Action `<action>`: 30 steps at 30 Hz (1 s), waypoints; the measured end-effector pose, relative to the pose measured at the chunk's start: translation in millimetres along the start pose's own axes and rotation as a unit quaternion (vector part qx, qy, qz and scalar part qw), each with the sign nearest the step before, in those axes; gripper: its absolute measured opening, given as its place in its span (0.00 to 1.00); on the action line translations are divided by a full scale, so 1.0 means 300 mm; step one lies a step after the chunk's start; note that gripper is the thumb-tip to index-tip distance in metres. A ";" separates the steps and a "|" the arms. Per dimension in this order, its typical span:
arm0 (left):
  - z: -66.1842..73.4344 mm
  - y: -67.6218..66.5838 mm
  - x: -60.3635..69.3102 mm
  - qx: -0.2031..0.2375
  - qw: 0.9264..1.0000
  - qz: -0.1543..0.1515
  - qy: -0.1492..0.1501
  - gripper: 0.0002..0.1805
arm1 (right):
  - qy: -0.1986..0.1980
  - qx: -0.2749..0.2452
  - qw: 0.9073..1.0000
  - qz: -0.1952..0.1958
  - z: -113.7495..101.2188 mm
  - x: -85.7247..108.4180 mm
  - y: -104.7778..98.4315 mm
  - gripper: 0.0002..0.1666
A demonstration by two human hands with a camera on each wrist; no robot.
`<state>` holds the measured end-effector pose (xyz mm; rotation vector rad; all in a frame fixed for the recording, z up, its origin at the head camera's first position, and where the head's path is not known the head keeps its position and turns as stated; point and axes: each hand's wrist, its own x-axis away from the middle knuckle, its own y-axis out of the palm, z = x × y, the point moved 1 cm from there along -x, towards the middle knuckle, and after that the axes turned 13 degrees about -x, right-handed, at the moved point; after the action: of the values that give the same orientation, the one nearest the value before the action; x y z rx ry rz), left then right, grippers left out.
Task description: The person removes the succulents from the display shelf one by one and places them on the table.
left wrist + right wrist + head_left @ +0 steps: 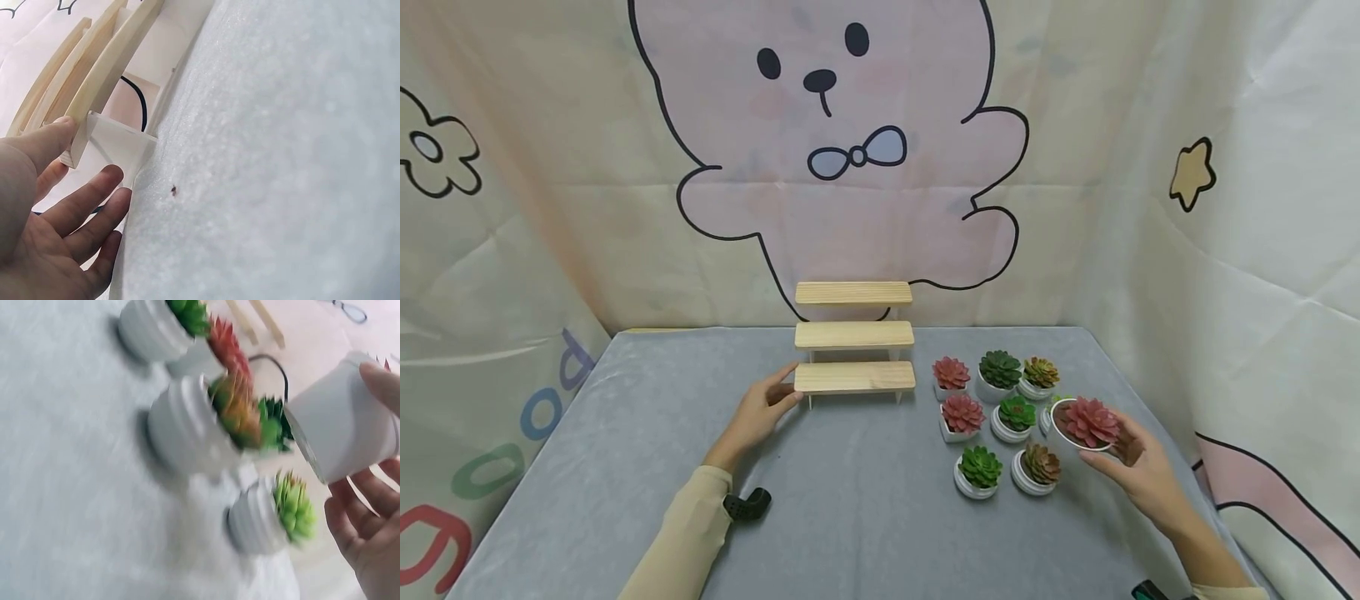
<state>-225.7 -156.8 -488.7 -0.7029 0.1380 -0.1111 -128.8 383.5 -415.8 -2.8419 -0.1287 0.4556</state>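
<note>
In the head view a stepped wooden display stand (854, 377) has three pale planks on clear supports. My left hand (758, 414) is at the left end of its lowest plank. The left wrist view shows the thumb (55, 140) against the plank (103, 78) and the forefinger under it, the other fingers loosely bent beside the clear support. My right hand (1146, 475) holds a pink-red succulent (1091, 422) in a white pot (350, 419), raised off the table and tilted. The thumb and fingers go round the pot.
Several small potted succulents stand left of my right hand, among them a brown-green one (1039, 465), a green one (981, 468) and a pink one (962, 414). A grey cloth (842, 517) covers the table. Printed fabric (1090, 208) hangs behind and at both sides.
</note>
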 end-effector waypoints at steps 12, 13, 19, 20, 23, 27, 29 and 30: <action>0.004 -0.005 0.004 -0.001 1.000 0.000 0.005 0.34 | 0.044 -0.074 0.996 -0.024 0.114 0.076 -0.097 0.38; 0.005 -0.004 0.005 -0.002 1.000 -0.001 0.006 0.34 | 0.053 -0.071 0.996 -0.026 0.124 0.082 -0.103 0.39; 0.007 0.000 0.005 -0.001 1.000 -0.002 -0.002 0.34 | 0.078 -0.087 0.992 -0.049 0.184 0.105 -0.135 0.38; 0.007 0.000 0.005 0.000 1.000 -0.002 -0.003 0.34 | 0.085 -0.086 0.991 -0.049 0.193 0.104 -0.139 0.37; 0.007 0.001 0.006 0.002 1.000 -0.002 -0.003 0.34 | 0.111 -0.073 0.990 -0.044 0.217 0.103 -0.152 0.41; 0.007 0.001 0.006 0.002 1.000 -0.004 -0.003 0.34 | 0.133 -0.065 0.988 -0.043 0.241 0.105 -0.166 0.44; 0.008 0.001 0.006 0.003 1.000 -0.003 -0.004 0.34 | 0.137 -0.067 0.987 -0.043 0.247 0.106 -0.169 0.45; 0.007 0.001 0.006 0.004 1.000 -0.002 -0.005 0.34 | 0.138 -0.068 0.987 -0.042 0.249 0.107 -0.170 0.45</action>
<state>-223.5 -155.4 -487.4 -0.6963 0.1259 -0.1118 -124.6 454.6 -480.1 -2.9827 -0.2332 0.0339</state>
